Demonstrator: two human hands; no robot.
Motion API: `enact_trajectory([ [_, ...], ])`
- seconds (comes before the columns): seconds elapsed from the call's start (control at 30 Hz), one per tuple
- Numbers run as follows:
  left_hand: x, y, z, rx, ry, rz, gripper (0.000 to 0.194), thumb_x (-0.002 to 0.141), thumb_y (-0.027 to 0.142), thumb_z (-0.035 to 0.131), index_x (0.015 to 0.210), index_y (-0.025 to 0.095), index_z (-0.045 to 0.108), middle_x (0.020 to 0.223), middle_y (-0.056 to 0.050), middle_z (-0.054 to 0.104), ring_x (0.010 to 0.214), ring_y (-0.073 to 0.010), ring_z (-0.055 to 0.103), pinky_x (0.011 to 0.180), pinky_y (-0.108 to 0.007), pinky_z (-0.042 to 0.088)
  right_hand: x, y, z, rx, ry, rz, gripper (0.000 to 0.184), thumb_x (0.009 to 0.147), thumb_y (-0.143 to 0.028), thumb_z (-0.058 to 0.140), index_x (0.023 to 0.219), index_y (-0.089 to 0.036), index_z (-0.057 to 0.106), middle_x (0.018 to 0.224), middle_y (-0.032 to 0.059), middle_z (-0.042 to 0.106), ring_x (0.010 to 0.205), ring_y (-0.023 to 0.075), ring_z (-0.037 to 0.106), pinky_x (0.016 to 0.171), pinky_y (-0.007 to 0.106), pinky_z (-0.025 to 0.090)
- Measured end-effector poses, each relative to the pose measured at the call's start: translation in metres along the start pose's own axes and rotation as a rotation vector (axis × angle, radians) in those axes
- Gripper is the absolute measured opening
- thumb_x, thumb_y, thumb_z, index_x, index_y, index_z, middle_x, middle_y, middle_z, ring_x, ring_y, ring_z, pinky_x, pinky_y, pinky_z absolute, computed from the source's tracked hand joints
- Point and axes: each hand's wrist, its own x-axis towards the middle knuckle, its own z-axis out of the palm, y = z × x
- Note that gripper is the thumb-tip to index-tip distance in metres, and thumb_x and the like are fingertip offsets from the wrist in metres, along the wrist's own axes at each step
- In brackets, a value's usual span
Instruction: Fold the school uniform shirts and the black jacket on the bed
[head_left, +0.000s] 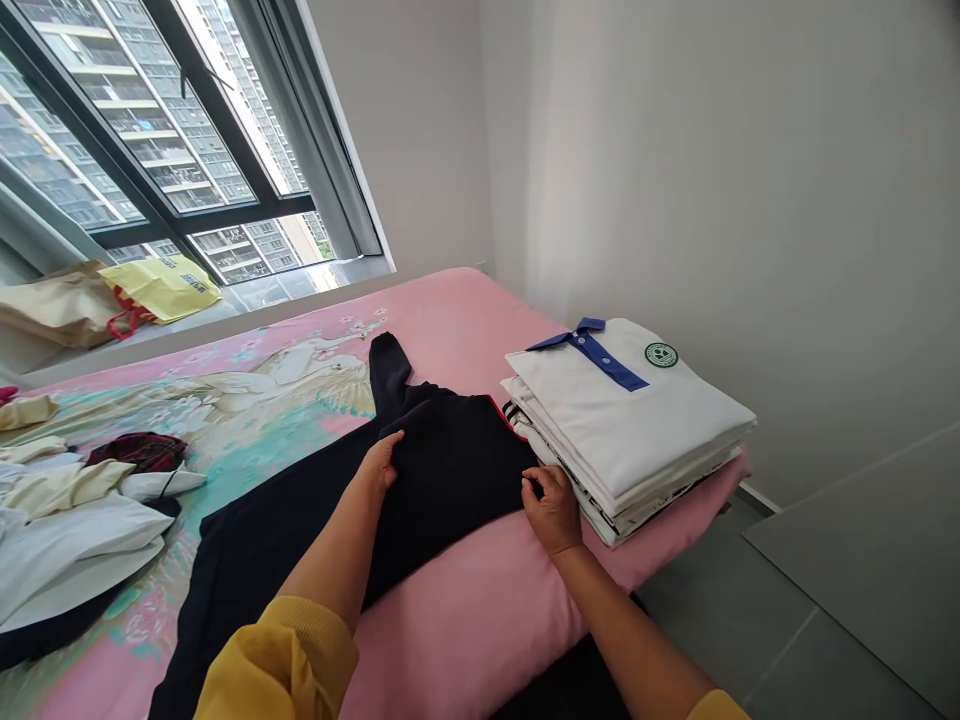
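Note:
A dark navy long-bodied top point(300, 500) lies spread across the bed, one sleeve pointing toward the window and a red trim at its neck end. My left hand point(380, 463) is closed on a fold of its cloth near the sleeve, thumb on top. At the near corner of the neck end, my right hand point(553, 508) pinches the edge of the fabric between thumb and fingers. Right beside that hand stands a stack of folded shirts point(622, 430); the uppermost is a white polo shirt with a blue collar and placket and a round green badge.
A pink sheet point(450, 650) and a flowered, patterned cover point(262, 400) lie on the bed. Loose clothes point(82, 530) are heaped at left. A yellow bag point(161, 287) and a brown paper bag point(56, 305) rest on the windowsill. Grey floor point(720, 600) shows beyond the bed's right edge.

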Motion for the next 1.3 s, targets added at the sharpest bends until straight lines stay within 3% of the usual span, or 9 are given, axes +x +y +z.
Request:
enact_trajectory([
  [0.2,0.011,-0.023,-0.012,-0.080,0.061,0.170,0.028,0.071,0.009,0.067,0.097,0.012,0.060,0.072,-0.006,0.068,0.073,-0.0198,0.068,0.073,-0.034,0.057,-0.004,-0.004,-0.004,0.018,0.071,-0.055,0.012,0.084,-0.022,0.048,0.091,-0.021,0.058,0.088,0.0059,0.052,0.089,0.0204,0.052,0.083,0.038,0.046],
  [0.37,0.014,-0.031,-0.021,-0.132,0.027,0.247,0.025,0.068,0.014,0.073,0.091,0.010,0.063,0.069,-0.007,0.068,0.071,-0.0208,0.068,0.070,-0.034,0.057,-0.009,-0.022,-0.012,0.030,0.049,-0.230,0.015,0.083,-0.017,0.048,0.094,-0.020,0.058,0.088,0.0058,0.055,0.089,0.0201,0.053,0.083,0.040,0.045],
  [0.43,0.015,-0.033,-0.022,-0.142,0.008,0.263,0.024,0.067,0.014,0.073,0.089,0.010,0.063,0.068,-0.007,0.068,0.070,-0.0206,0.068,0.069,-0.033,0.058,-0.010,-0.041,-0.014,0.094,-0.051,-0.386,0.020,0.083,-0.012,0.046,0.098,-0.020,0.057,0.092,0.0059,0.058,0.096,0.0202,0.054,0.087,0.042,0.044],
  [0.57,0.016,-0.034,-0.023,-0.148,-0.022,0.284,0.019,0.069,0.014,0.071,0.085,0.011,0.062,0.066,-0.006,0.067,0.067,-0.0197,0.067,0.068,-0.034,0.058,-0.002,-0.080,-0.008,0.174,-0.444,-0.788,0.034,0.083,-0.014,0.044,0.116,-0.019,0.053,0.116,0.0067,0.059,0.122,0.0195,0.043,0.103,0.042,0.035],
  [0.67,0.016,-0.035,-0.024,-0.148,-0.023,0.294,0.018,0.068,0.014,0.071,0.084,0.012,0.062,0.064,-0.005,0.067,0.066,-0.0193,0.067,0.068,-0.034,0.057,0.008,-0.086,0.005,0.103,-0.701,-0.922,0.039,0.089,-0.026,0.043,0.126,-0.016,0.048,0.131,0.0062,0.051,0.131,0.0179,0.033,0.111,0.040,0.025],
  [0.8,0.015,-0.037,-0.026,-0.159,-0.038,0.292,0.016,0.068,0.013,0.070,0.082,0.012,0.062,0.064,-0.005,0.067,0.068,-0.0193,0.067,0.070,-0.033,0.057,0.015,-0.069,0.021,-0.006,-0.942,-0.889,0.056,0.090,-0.042,0.041,0.138,-0.013,0.034,0.145,0.0092,0.033,0.136,0.0193,0.021,0.114,0.040,0.016],
  [1.0,0.013,-0.028,-0.027,-0.152,-0.096,0.198,0.013,0.068,0.010,0.066,0.080,0.013,0.061,0.064,-0.005,0.067,0.070,-0.0205,0.068,0.071,-0.033,0.057,0.010,-0.057,0.028,-0.017,-1.033,-0.783,0.067,0.089,-0.051,0.039,0.144,-0.018,0.020,0.150,0.0079,0.019,0.139,0.0200,0.008,0.115,0.043,0.006],
  [1.13,0.007,0.006,-0.020,-0.129,-0.276,0.040,0.008,0.074,0.017,0.059,0.076,0.010,0.062,0.065,-0.010,0.068,0.071,-0.0241,0.068,0.070,-0.037,0.057,0.011,-0.059,0.028,-0.016,-1.076,-0.754,0.068,0.088,-0.051,0.040,0.145,-0.020,0.019,0.151,0.0063,0.018,0.139,0.0197,0.008,0.114,0.043,0.003],
  [1.3,-0.008,0.058,0.014,-0.154,-0.489,0.038,0.024,0.084,0.034,0.050,0.076,0.014,0.061,0.066,-0.006,0.068,0.071,-0.0213,0.068,0.071,-0.035,0.056,0.016,-0.062,0.028,-0.020,-1.130,-0.711,0.072,0.088,-0.052,0.040,0.146,-0.020,0.012,0.151,0.0067,0.018,0.139,0.0198,0.007,0.114,0.043,0.003],
])
